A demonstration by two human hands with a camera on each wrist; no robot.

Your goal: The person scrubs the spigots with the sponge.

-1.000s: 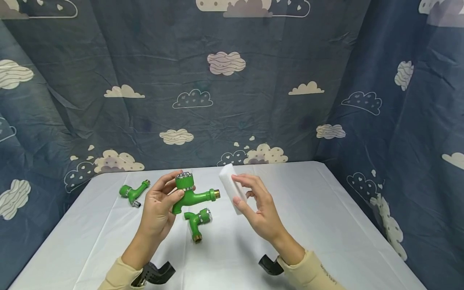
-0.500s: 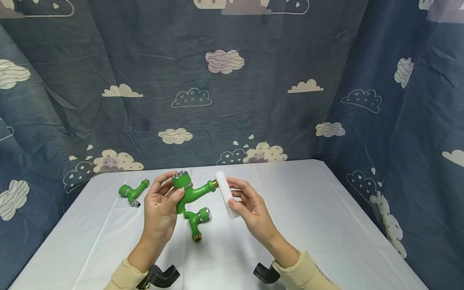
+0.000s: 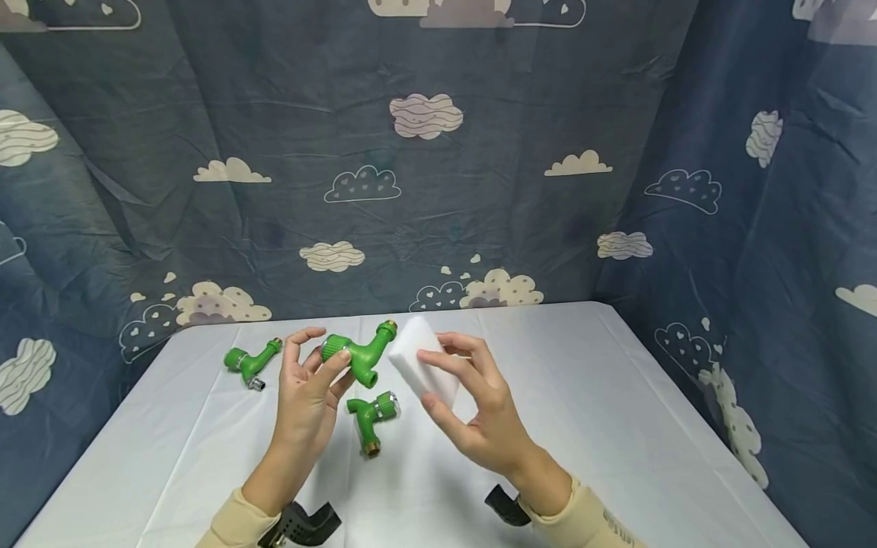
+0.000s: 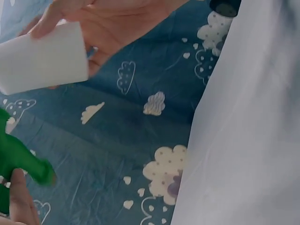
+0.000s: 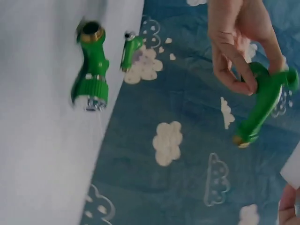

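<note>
A green tap (image 3: 368,355) with a ribbed knob and a brass threaded end is pinched between the thumb and fingers of my left hand (image 3: 304,407), raised over the table. My right hand (image 3: 488,411) grips a white sponge block (image 3: 414,358) by its edges, tilted, just right of the tap. In the left wrist view, the sponge (image 4: 44,58) hangs above the blurred tap (image 4: 23,154), with a gap between them. The right wrist view shows the tap (image 5: 263,105) in the left fingers, brass end pointing down, and only a corner of the sponge (image 5: 293,168).
Another green tap (image 3: 370,422) lies on the white-covered table (image 3: 582,426) below the hands. A third tap (image 3: 252,364) rests farther left. A dark blue curtain (image 3: 466,205) with cloud prints hangs behind and at the sides.
The sponge met the tap's brass end half a second ago and is now apart from it, its broad face turned. The tap has been rotated, its knob now lying sideways and brass end raised.
</note>
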